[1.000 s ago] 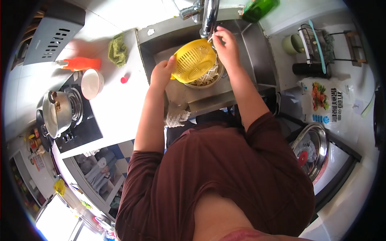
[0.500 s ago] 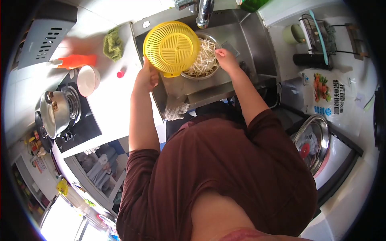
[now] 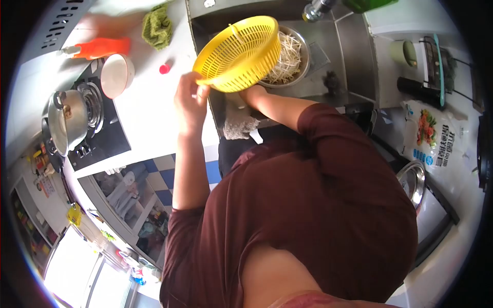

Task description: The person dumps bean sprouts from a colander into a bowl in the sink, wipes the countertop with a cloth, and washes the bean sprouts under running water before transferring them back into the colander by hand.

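Note:
A yellow plastic colander (image 3: 237, 54) hangs tilted over the left part of the sink, its inside turned partly up. My left hand (image 3: 191, 97) is closed on its lower left rim. Beneath the colander's lower edge is my right hand (image 3: 254, 96); the colander hides its fingers, so I cannot tell whether they touch it. Bean sprouts (image 3: 287, 59) fill a round metal bowl (image 3: 307, 64) in the sink, partly covered by the colander's right side.
The metal sink (image 3: 354, 56) has a faucet (image 3: 316, 9) at its back edge. A rag (image 3: 240, 127) drapes over its front. Leftward are a green cloth (image 3: 157, 28), a red cap (image 3: 164, 69), an orange bottle (image 3: 102, 48), a white bowl (image 3: 116, 76) and a pot (image 3: 72, 120) by the stove.
The colander has tipped and shifted right in the view, its inside now showing. My right hand has left the sprouts and moved left, under the colander. The camera view has shifted too.

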Demonstrator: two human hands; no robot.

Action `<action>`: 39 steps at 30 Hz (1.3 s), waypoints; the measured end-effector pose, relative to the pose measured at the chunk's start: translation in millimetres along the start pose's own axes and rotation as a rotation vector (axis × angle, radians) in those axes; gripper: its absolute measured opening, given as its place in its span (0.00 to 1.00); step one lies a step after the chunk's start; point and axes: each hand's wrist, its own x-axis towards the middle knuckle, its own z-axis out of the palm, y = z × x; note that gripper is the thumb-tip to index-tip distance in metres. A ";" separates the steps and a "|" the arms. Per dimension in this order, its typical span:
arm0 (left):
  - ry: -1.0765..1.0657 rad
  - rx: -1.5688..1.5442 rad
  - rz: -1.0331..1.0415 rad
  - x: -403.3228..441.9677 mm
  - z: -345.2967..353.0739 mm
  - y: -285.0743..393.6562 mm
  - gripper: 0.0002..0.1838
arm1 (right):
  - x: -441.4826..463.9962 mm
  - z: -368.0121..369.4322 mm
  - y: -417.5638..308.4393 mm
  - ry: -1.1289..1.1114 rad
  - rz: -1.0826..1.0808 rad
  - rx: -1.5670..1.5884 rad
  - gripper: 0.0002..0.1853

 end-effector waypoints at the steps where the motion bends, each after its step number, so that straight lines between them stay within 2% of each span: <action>1: 0.006 0.068 0.012 -5.6 -2.5 2.2 0.24 | 13.9 2.2 -0.8 0.050 0.031 0.034 0.15; 6: -0.028 0.199 0.124 -17.6 -17.3 4.6 0.31 | 46.9 14.7 -2.9 0.241 0.110 0.234 0.15; 9: -0.019 0.278 0.167 -19.3 -24.9 9.0 0.32 | 32.5 15.0 0.5 0.398 0.051 0.459 0.15; 12: -0.026 0.319 0.220 -18.9 -31.3 10.6 0.32 | 0.8 13.3 19.8 0.632 -0.095 0.853 0.15; 13: -0.029 0.311 0.221 -19.1 -31.6 10.4 0.32 | -19.2 3.0 29.1 0.648 -0.069 0.823 0.15; 15: -0.039 0.294 0.224 -19.5 -31.1 10.2 0.32 | -74.5 -50.4 46.7 0.501 0.143 0.525 0.14; 17: -0.086 0.274 0.234 -17.2 -28.3 13.1 0.31 | -78.3 -52.4 83.0 0.544 0.274 0.481 0.14; 18: -0.121 0.295 0.239 -15.8 -26.5 13.4 0.31 | -77.6 -63.1 97.3 0.642 0.274 0.633 0.14; 19: -0.156 0.317 0.243 -14.0 -23.5 13.3 0.30 | -102.7 -98.5 89.6 0.772 0.200 0.922 0.14; 21: -0.209 0.318 0.296 -9.1 -15.5 14.7 0.30 | -101.7 -122.4 106.6 1.023 0.059 1.145 0.15; 24: -0.292 0.322 0.363 -3.9 -3.0 24.5 0.28 | -126.2 -173.4 86.0 1.014 -0.103 0.762 0.14; 27: -0.344 0.293 0.366 1.0 7.1 33.7 0.26 | -118.7 -171.2 91.9 0.895 -0.203 0.248 0.18; 28: -0.405 0.291 0.317 2.5 7.3 37.8 0.27 | -112.7 -166.2 96.1 0.926 -0.251 0.135 0.11; 31: -0.444 0.280 0.336 7.4 11.9 43.8 0.27 | -100.8 -157.8 103.6 0.811 -0.214 0.027 0.08; 35: -0.490 0.308 0.332 13.4 12.7 41.2 0.27 | -96.5 -150.4 112.1 0.845 -0.243 -0.039 0.07; 39: -0.499 0.300 0.313 15.5 14.4 38.2 0.27 | -109.1 -155.8 110.7 0.840 -0.192 0.146 0.05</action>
